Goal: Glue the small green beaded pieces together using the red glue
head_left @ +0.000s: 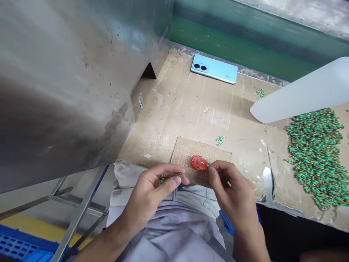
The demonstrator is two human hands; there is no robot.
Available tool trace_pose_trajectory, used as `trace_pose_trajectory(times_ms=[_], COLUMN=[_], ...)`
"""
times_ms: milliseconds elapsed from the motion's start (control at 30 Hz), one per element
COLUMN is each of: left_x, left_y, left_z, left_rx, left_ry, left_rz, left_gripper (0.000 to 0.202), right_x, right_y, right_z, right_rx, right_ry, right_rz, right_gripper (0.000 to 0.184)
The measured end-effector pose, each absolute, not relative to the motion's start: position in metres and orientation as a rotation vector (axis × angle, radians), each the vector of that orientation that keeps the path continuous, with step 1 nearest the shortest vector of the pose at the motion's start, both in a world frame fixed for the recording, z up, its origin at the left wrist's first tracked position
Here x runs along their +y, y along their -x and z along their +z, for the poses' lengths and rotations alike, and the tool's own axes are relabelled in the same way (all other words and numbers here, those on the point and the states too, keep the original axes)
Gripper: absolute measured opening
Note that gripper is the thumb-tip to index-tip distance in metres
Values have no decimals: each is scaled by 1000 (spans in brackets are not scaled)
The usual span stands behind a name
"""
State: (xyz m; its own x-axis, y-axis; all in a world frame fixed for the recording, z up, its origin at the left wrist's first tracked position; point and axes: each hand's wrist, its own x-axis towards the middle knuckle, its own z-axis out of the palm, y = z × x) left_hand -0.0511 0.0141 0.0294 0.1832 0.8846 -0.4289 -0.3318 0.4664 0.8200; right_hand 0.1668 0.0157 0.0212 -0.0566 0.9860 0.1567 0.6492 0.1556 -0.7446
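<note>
A small green piece (208, 165) is resting at the edge of a glossy red dish (198, 163), pinched between the thumb and forefinger of the right hand (236, 189), which is reaching in from the right, knuckles bent. The left hand (152, 185) is curling opposite, thumb and forefinger closing on more green pieces (161, 181). The dish is sitting on a brown pad (184, 148) near the front edge of a scuffed tan surface (169, 116). Beyond it, a few loose pieces (219, 140) are lying scattered, a large green heap (316, 156) is spreading at right, and a light-blue phone (218, 71) is lying near the back. A metal housing (68, 91) is filling the left; below it, a blue crate (21, 243) is showing.
</note>
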Motion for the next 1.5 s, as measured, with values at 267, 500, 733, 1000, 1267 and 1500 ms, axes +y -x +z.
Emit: trace_pose_trajectory(times_ms=[267,500,733,1000,1267,1500], left_x=[8,4,5,6,5,3], left_y=[43,40,39,39,39,42], left_z=[18,1,-3,-3,-6,-14], left_rx=[1270,1255,1257,1258,1247,1226], left_ry=[-1290,-1666,-1774,-1812,-1849,-1868], left_rz=[951,1022,1023,1025,1062,1054], left_gripper=[12,26,25,26,28,34], right_x=[18,18,18,20,15,15], right_y=[-166,-166,-167,-165,-191,-222], right_z=[25,26,25,26,31,26], right_rx=[-1857,-1950,-2001,-2011,-1833,-1767], right_ry=[1573,1554,1502,1488,1653,1844], right_rz=[624,575,558,560,513,552], right_gripper=[7,7,7,8,7,15])
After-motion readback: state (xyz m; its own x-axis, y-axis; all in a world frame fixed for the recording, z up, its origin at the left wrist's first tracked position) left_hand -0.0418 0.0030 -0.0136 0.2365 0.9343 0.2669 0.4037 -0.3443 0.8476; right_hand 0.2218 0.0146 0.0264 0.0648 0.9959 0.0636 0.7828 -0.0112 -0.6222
